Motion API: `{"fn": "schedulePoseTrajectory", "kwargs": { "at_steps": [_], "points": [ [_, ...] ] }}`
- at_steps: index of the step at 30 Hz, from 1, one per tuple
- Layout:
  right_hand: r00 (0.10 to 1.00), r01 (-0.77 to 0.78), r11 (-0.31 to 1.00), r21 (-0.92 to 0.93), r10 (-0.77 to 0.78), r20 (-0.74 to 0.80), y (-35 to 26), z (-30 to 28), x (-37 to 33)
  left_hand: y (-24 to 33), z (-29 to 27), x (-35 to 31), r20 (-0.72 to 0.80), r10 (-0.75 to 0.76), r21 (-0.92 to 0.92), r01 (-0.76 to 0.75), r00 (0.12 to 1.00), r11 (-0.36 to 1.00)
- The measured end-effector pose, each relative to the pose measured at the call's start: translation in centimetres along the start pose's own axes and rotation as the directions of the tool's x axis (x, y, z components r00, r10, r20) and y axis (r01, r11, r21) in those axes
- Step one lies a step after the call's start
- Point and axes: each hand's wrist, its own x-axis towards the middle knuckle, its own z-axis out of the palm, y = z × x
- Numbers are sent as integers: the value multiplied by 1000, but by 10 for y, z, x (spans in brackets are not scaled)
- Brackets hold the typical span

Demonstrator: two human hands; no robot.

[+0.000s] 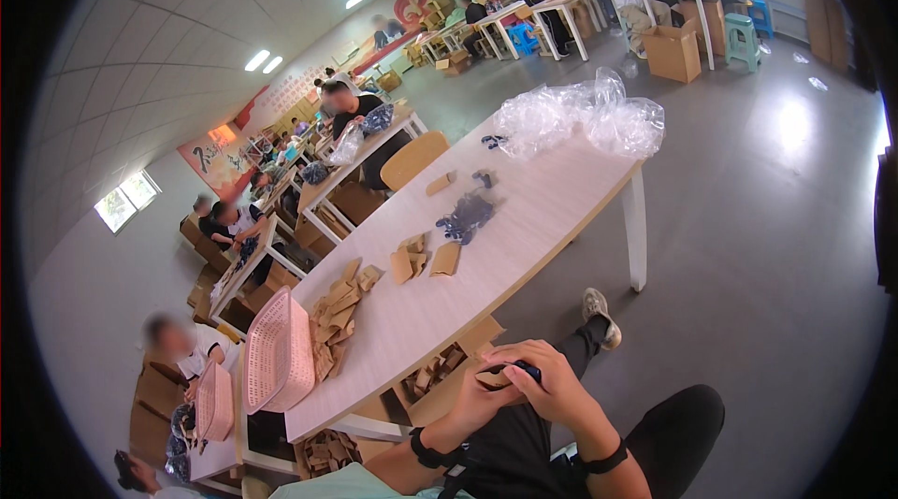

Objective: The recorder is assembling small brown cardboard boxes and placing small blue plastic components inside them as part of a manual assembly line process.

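Both my hands meet in front of my lap, beside the table's near edge. Closed around a small folded brown cardboard piece (494, 378) is my left hand (474, 405). My right hand (557, 387) pinches a small dark blue object (528, 371) against that cardboard; its exact kind is too small and covered to tell. On the white table (524, 256) lies a clear bag of small dark blue pieces (468, 216). Near it are loose cardboard pieces (445, 260), with a larger heap of cardboard pieces (337, 312) farther left.
A pink basket (281, 354) stands at the table's left end. Crumpled clear plastic bags (585, 115) cover its far right end. Below the table sits an open carton (435, 377) with cardboard pieces. Other people work at tables beyond; a wooden chair (416, 160) stands across.
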Motion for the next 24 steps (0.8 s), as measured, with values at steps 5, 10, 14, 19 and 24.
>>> {"fn": "schedulePoseTrajectory", "kwargs": {
  "at_steps": [5,10,14,19,24],
  "points": [
    [1000,-5,1000,17,5,-2,4,-3,5,1,2,5,-22,-28,-12,28,999,1000],
    [1000,-23,1000,21,23,-3,10,-3,8,-2,-2,8,-23,-42,-4,42,999,999],
    [1000,12,1000,-19,-12,-8,10,-4,10,1,2,9,-45,-44,14,45,998,999],
    [1000,16,1000,-14,-17,-6,10,-1,11,1,-1,7,-80,-118,-25,116,990,993],
    [1000,20,999,-28,-20,4,6,1,12,1,-2,3,-81,-41,9,41,996,999]
  ]
}}
